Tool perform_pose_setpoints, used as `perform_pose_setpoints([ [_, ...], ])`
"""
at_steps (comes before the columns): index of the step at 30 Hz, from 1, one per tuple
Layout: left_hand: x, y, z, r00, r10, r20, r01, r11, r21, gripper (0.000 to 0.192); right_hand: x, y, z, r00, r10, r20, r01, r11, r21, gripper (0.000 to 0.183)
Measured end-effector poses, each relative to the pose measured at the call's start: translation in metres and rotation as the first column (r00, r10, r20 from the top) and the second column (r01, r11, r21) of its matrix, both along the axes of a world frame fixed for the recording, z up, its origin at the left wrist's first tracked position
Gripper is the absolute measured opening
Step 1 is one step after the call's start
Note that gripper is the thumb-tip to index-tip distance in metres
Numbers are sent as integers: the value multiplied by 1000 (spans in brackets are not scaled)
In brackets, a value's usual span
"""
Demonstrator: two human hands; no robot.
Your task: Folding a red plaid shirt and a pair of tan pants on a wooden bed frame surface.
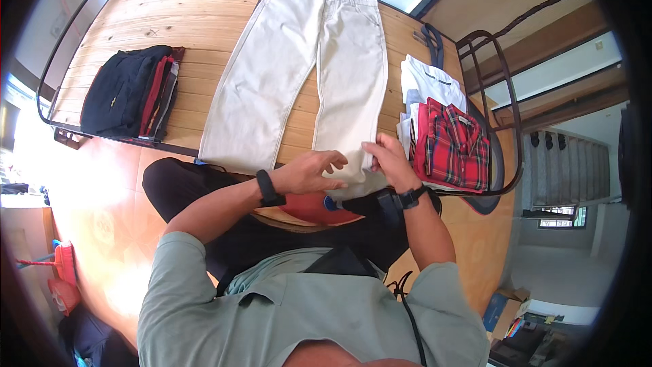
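Cream trousers (300,56) lie flat on a slatted wooden bed platform (204,15), waistband at the far edge and leg ends towards me. My right hand (395,160) pinches the outer edge of the right-hand trouser leg near its hem, which is rumpled there. My left hand (310,171) hovers at the inner side of the same hem, fingers apart, with nothing held between them. The left-hand leg lies smooth, its hem reaching the platform's near edge.
Folded dark and red clothes (125,92) are stacked on the left. On the right are a folded red plaid shirt (456,148), folded white garments (430,81) and a coiled belt (434,46). Metal rails (512,86) bound the platform's ends. A red seat (318,210) shows below my hands.
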State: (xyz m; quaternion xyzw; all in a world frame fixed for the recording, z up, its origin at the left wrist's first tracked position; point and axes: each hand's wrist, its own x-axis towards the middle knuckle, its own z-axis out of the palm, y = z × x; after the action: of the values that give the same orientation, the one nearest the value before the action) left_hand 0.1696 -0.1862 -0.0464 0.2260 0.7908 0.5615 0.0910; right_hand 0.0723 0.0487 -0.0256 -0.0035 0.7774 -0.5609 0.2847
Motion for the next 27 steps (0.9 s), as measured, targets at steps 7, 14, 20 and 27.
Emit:
perform_pose_setpoints([
  [7,-12,28,13,926,352,137,-357,934,15,71,-8,-63,26,978,166,124,-162,986,-38,19],
  [14,-20,26,-16,850,491,193,-524,825,212,50,-11,-99,29,971,207,116,-198,976,-86,20],
  [20,-25,14,-22,871,258,418,-482,608,630,57,-17,-115,33,962,180,205,-141,971,-192,18],
  [27,-23,-8,14,770,579,269,-616,785,74,40,-22,-131,38,944,170,284,-77,948,-310,18],
])
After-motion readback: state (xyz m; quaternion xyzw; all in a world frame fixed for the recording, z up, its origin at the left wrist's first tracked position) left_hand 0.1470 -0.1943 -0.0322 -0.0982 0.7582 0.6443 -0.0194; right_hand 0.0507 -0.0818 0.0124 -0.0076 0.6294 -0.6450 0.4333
